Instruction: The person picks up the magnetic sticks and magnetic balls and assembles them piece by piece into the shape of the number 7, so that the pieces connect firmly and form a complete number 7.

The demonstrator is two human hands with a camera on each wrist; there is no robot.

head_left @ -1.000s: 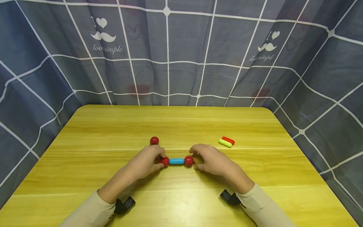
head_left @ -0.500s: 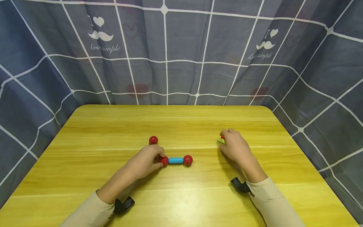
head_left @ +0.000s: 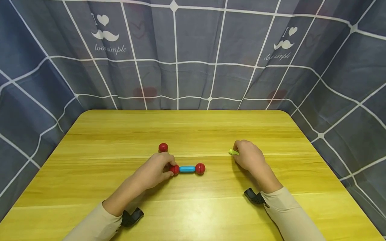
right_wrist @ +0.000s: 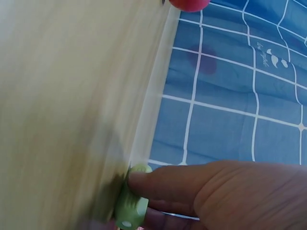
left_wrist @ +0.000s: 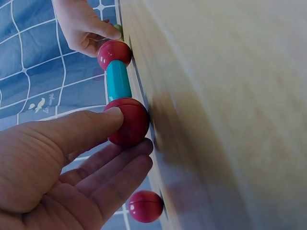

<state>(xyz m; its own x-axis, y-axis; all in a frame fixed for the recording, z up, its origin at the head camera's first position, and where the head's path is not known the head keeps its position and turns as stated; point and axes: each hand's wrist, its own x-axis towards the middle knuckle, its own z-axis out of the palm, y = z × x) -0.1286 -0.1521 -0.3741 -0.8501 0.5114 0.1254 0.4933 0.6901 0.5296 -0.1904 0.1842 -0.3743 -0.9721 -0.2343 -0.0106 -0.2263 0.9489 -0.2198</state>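
My left hand point(head_left: 154, 170) pinches a red ball point(left_wrist: 132, 125) between thumb and fingers. This ball sits at the left end of a blue rod point(head_left: 187, 169), which lies on the table with a second red ball point(head_left: 200, 168) at its right end. Farther right, my right hand point(head_left: 249, 155) pinches a yellow-green rod point(head_left: 233, 152), whose left end shows beyond the fingers. The right wrist view has the thumb on top of that yellow-green rod point(right_wrist: 132, 206). A trace of red shows below it; the red rod seen earlier is otherwise hidden by the hand.
A loose red ball point(head_left: 163, 147) rests on the wooden table point(head_left: 193, 134), just beyond my left hand. Dark grey checked curtains point(head_left: 193, 50) hang behind the table and along both sides. A black device point(head_left: 254, 196) is strapped at the right wrist, another point(head_left: 132, 217) at the left.
My right hand has left the right-hand red ball, moved right to the two rods and taken hold of the yellow-green one. The left hand keeps its grip in the same place.
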